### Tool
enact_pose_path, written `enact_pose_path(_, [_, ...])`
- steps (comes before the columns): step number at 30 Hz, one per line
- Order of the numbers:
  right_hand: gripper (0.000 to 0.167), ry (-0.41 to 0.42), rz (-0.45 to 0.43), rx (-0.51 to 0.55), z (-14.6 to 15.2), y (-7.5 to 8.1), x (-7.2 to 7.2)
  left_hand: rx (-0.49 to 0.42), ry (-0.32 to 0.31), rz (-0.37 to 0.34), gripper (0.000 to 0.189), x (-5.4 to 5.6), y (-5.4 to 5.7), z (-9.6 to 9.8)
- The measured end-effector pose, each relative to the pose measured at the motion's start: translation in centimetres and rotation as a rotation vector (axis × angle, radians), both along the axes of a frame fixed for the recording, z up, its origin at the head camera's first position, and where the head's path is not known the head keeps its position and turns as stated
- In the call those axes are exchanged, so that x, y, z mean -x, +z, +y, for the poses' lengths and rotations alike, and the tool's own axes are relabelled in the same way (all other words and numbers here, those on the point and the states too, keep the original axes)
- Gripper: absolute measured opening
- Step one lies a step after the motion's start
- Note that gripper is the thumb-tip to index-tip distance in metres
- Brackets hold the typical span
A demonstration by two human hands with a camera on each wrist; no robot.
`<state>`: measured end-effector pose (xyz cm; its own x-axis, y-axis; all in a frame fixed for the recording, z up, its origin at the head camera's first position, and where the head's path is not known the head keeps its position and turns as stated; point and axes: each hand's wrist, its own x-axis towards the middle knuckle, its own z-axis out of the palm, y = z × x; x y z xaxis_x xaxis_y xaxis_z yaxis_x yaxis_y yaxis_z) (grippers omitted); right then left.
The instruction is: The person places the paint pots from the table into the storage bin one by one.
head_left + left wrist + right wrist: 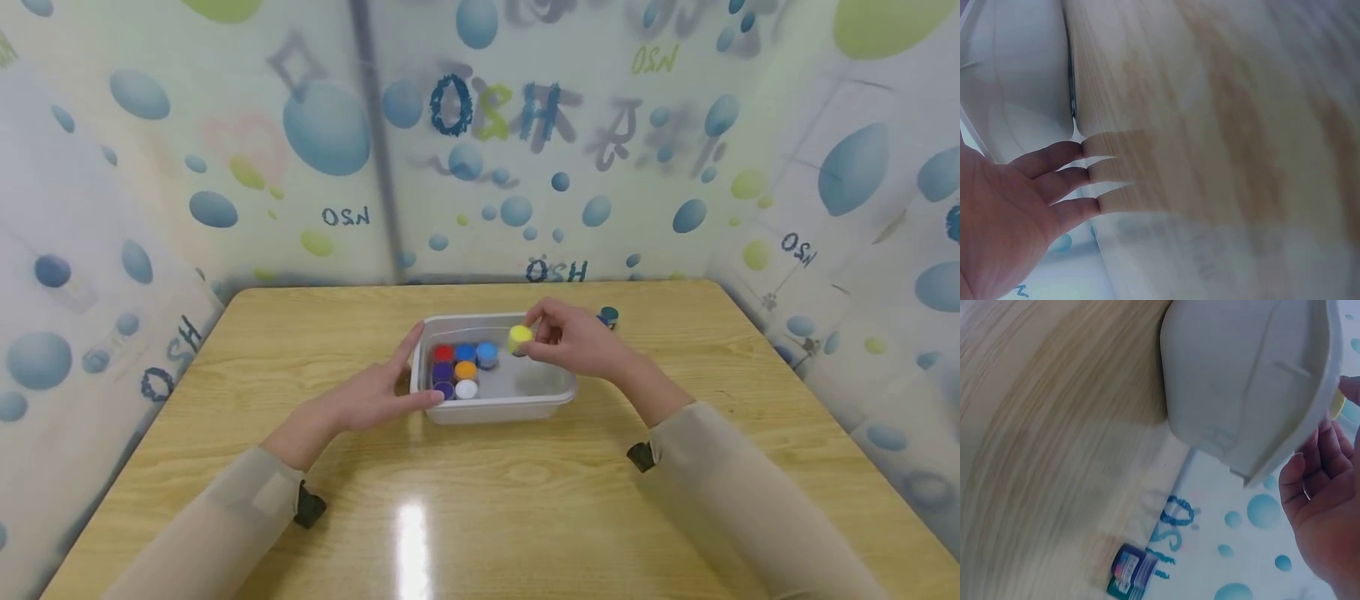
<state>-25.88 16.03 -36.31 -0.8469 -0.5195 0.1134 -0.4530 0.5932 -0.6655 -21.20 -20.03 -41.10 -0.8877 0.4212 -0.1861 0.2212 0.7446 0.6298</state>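
My right hand (pixel 579 340) pinches a small paint jar with a yellow lid (pixel 520 335) over the right half of a white plastic bin (pixel 502 412). In the right wrist view, the bin's rim partly hides the yellow lid (pixel 1337 406). My left hand (pixel 367 398) spans the bin's left end, its thumb at the near rim and its fingers along the left side. In the left wrist view three fingers (pixel 1063 181) lie straight. Red (pixel 443 353), orange (pixel 466 370), white (pixel 467 389), blue and purple lidded jars stand grouped in the bin's left part.
Behind my right hand, a green-lidded jar (pixel 609 315) stands on the wooden table (pixel 525 500), with a blue one partly hidden beside it. A patterned curtain (pixel 405 192) rises behind the table and along both sides.
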Motion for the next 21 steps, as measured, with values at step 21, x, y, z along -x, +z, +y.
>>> enact_pose_path(21, [0.030, 0.067, -0.041, -0.130, -3.8, -2.5, 1.4, -0.001, 0.008, 0.001, 0.115, -0.1, 0.1, 0.0])
